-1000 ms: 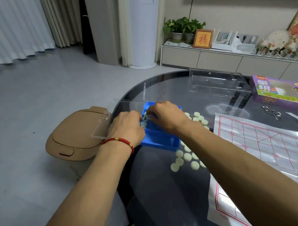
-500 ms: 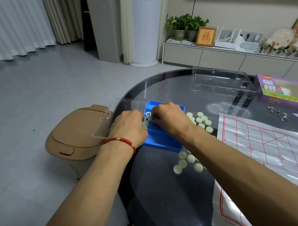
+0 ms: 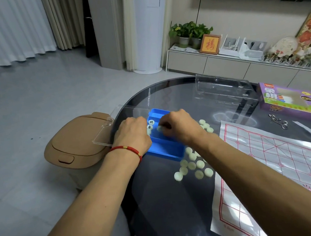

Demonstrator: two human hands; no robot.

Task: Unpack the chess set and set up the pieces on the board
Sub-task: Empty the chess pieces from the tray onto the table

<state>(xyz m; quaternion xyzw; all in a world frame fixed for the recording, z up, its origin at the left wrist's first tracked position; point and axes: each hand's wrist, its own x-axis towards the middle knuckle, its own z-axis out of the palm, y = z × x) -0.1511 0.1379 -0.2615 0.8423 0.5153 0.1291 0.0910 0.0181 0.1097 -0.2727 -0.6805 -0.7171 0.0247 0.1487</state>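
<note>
Table: a dark round glass table is seen from above, with all task items laid on it.
Tray: a blue plastic tray is placed near the table's left edge, between the two hands.
Pieces in tray: two pale round pieces with black characters are seen at the tray's left side, one just behind the other.
Left hand: the left hand is held knuckles-up at the tray's left wall, fingers curled; what is gripped cannot be told. A red cord bracelet is worn on the wrist.
Right hand: the right hand is lowered into the tray, and a pale piece is pinched at its fingertips.
Loose pieces: pale green discs are scattered face-down on the glass just right of the tray.
Board: a thin sheet printed with a red grid is spread at the right.
Packaging: a clear lid and a purple box are set further back.
</note>
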